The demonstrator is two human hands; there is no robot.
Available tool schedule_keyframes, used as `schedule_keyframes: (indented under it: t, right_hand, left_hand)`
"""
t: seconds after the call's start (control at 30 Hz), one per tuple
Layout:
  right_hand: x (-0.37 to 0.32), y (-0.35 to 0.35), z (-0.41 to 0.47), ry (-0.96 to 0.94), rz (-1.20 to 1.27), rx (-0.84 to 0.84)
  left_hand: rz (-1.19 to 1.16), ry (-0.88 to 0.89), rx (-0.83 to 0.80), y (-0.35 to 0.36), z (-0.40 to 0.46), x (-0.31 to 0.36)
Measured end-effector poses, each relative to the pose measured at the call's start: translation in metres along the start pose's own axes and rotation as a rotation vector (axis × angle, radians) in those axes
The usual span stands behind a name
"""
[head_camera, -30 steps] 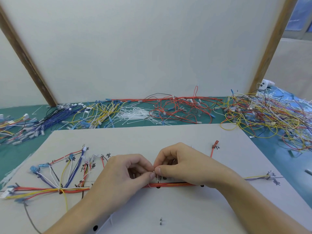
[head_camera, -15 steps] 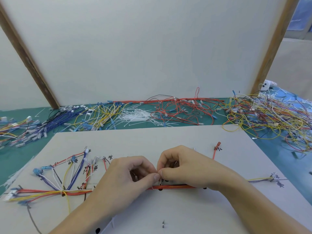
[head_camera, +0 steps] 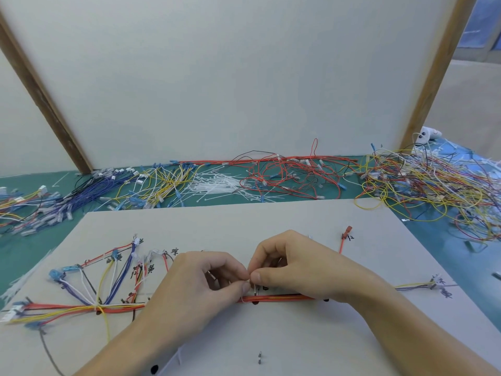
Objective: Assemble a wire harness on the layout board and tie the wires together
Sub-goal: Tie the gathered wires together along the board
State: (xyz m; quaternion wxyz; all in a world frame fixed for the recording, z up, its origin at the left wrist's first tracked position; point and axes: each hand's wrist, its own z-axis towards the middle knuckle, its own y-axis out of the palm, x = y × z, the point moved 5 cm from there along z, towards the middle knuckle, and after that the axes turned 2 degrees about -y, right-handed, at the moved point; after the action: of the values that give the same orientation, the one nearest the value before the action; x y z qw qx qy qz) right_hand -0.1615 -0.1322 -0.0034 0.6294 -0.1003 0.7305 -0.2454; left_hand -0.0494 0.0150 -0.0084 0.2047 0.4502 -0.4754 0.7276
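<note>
Green-covered table (head_camera: 16,248), backed by a plain off-white upright panel (head_camera: 230,77). Two brown wooden struts: one leaning at left (head_camera: 46,99), one at right (head_camera: 433,77). Pale wall (head_camera: 466,99) beyond the right strut; bluish window (head_camera: 485,23) at upper right. Even, diffuse lighting.

A wire harness (head_camera: 116,308) of red, yellow, blue and white wires lies flat on the pale layout board (head_camera: 271,221), its trunk running left to right along the near half. At the left, wires fan out from a bundled junction toward blue and white connectors beside handwritten labels. A thin white cable tie (head_camera: 250,287) rises from the red trunk at mid-board. One red-tipped branch (head_camera: 343,241) angles toward the board's far side.
</note>
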Motion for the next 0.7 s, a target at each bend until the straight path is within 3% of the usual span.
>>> schedule_keyframes:
  t: [0.7]
  right_hand:
    - [0.0002, 0.0009, 0.0009, 0.015, 0.004, 0.042]
  left_hand:
    - [-0.034, 0.005, 0.018, 0.0017, 0.0013, -0.0014]
